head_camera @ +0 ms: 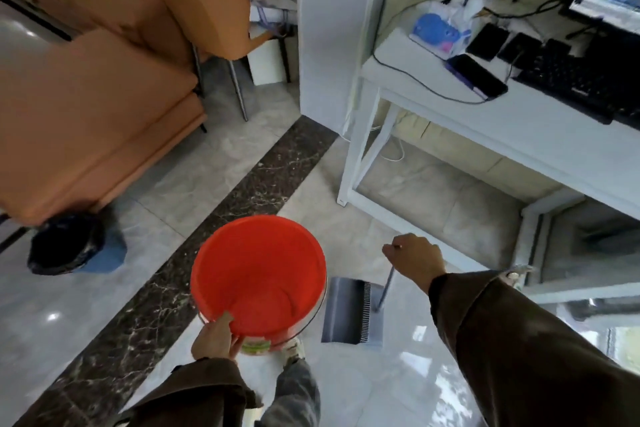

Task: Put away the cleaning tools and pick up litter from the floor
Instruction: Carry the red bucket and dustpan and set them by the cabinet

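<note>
Bucket (258, 274) rim: left hand (216, 340) grips | dustpan handle (386, 288): right hand (414, 262) grips

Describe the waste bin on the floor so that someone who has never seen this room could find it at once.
Start at the big orange sofa on the left of the view. At its near corner stands a small bin. It alone is blue with a black bag lining it, unlike the red bucket and the grey dustpan to its right.

Here's the red bucket (258, 274) beside the grey dustpan (349, 312)
Bucket upright, mouth open, bare inside, above the pale floor (381, 392); dustpan just right of it, comb teeth showing, thin metal pole (386, 288) slanting up
</note>
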